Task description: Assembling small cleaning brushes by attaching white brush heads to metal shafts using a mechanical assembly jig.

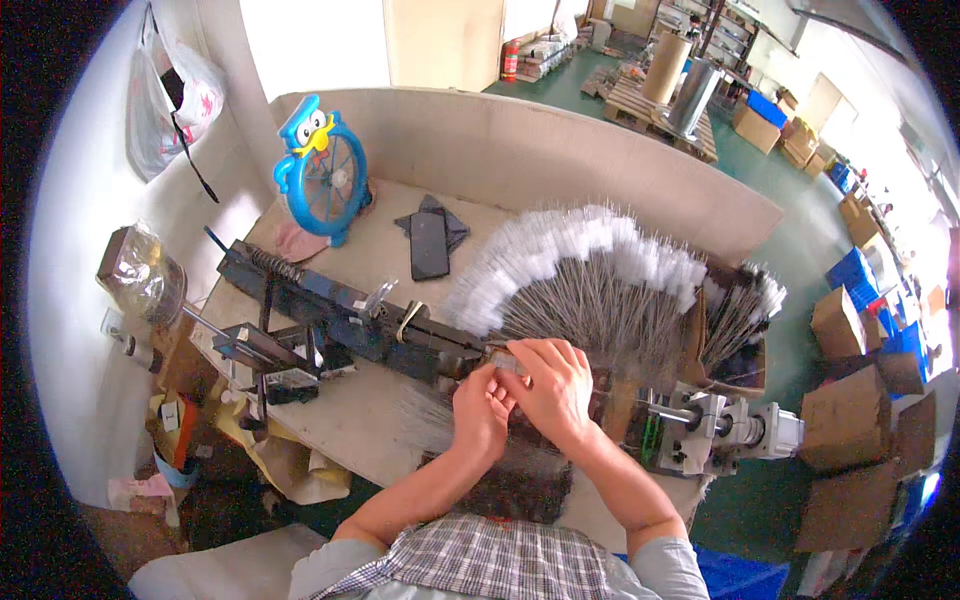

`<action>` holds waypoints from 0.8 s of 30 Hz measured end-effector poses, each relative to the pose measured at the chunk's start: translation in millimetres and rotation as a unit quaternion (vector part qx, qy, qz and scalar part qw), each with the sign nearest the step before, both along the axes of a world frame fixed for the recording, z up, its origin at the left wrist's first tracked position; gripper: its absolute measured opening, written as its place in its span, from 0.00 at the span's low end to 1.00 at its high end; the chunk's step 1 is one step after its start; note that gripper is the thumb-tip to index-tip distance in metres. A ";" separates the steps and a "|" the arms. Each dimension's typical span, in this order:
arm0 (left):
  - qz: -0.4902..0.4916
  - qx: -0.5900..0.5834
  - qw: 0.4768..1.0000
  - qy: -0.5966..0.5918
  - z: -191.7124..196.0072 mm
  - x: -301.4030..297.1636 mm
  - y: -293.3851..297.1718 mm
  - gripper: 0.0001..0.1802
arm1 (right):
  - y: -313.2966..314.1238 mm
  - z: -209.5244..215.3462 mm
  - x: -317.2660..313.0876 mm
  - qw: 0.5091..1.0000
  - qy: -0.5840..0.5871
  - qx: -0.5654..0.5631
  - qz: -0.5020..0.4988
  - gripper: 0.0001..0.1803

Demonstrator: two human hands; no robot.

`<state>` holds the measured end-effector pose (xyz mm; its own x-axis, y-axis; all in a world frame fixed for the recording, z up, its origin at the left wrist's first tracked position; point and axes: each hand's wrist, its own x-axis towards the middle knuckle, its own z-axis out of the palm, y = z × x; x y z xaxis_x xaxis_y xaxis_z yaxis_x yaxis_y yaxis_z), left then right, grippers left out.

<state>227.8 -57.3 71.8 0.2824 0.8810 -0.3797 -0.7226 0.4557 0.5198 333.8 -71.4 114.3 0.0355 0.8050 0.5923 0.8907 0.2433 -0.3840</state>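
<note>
From where I stand, the left hand [482, 412] and right hand [552, 388] meet, fingers curled, at the dark machine [340, 308]; whether either grips anything (fingers obscure it), I cannot tell. White-tipped wires [595, 295] lie fanned just beyond.

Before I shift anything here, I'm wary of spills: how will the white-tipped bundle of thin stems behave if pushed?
The white-tipped bundle would likely splay or scatter, since its thin stems fan out with no tie showing. Each looks slender enough to flex, and probably light.
</note>
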 end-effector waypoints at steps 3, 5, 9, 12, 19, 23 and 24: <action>-0.002 0.015 1.000 -0.011 -0.1 0.5 -1.7 0.06 | -3.9 -0.6 5.3 1.000 -0.005 0.006 -0.011 0.14; 0.018 0.014 1.000 -0.002 11.1 6.5 -2.4 0.04 | -6.3 -0.3 9.7 0.999 -0.022 0.019 0.017 0.14; 0.034 0.013 0.999 0.017 9.8 6.8 -3.1 0.01 | -7.8 2.4 13.4 0.999 -0.024 0.009 0.020 0.13; 0.029 0.021 0.999 0.025 13.4 8.4 -2.5 0.00 | -7.5 3.0 16.3 0.999 -0.018 0.012 0.024 0.13; 0.031 0.040 0.999 0.020 6.8 7.8 -3.0 0.05 | -6.5 0.5 15.5 0.999 -0.006 0.025 0.026 0.15; 0.033 0.026 0.997 0.060 17.7 10.3 -3.4 0.06 | -8.3 1.9 16.1 0.999 -0.016 0.040 0.018 0.14; 0.037 0.016 0.997 0.070 21.7 11.5 -4.4 0.07 | -9.4 2.6 17.4 0.999 -0.016 0.040 0.017 0.14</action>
